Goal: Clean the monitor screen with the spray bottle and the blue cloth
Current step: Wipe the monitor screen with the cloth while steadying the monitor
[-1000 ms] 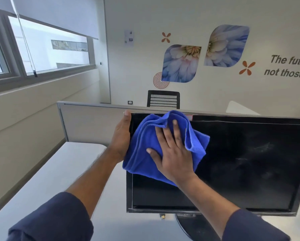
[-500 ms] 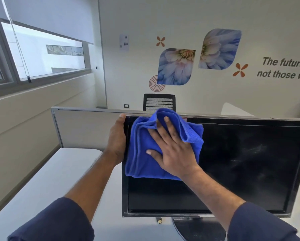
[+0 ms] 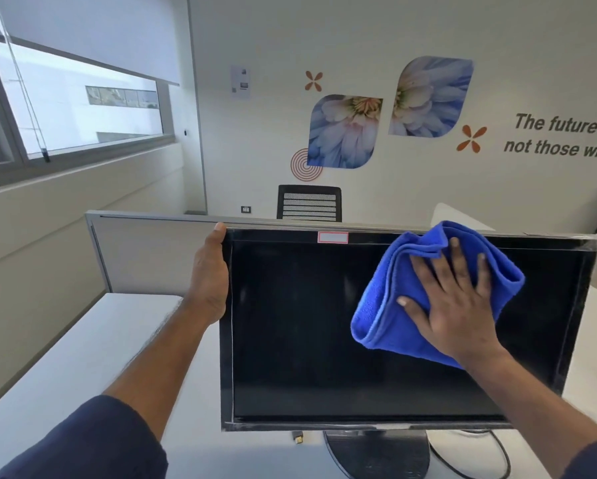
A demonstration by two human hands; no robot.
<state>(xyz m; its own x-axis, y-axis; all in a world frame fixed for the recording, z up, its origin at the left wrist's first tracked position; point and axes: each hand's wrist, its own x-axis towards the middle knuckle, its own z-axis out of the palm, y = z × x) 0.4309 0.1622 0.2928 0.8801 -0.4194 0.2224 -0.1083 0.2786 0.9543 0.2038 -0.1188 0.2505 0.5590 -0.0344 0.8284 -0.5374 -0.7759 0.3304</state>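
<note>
- I see the black flat-panel monitor [image 3: 324, 333] standing on its round dark base [image 3: 376, 454] on a white desk [image 3: 83, 357], its dark screen facing me.
- My left hand [image 3: 209, 281] grasps the monitor's left edge near the top corner, thumb tip at the top of the bezel; the other fingers are hidden behind the frame.
- My right hand [image 3: 456, 299] lies flat with fingers spread, pressing the folded blue microfibre cloth [image 3: 387, 299] against the upper right part of the screen.
- The cloth's top fold reaches just over the upper bezel; its lower edge hangs on the glass.
- A small white label with a red border [image 3: 332, 237] sits on the top bezel, left of the cloth.
- A grey partition panel [image 3: 145, 250] stands behind the monitor, and a black mesh-backed chair [image 3: 309, 203] beyond it.
- I cannot find the spray bottle in this view.
</note>
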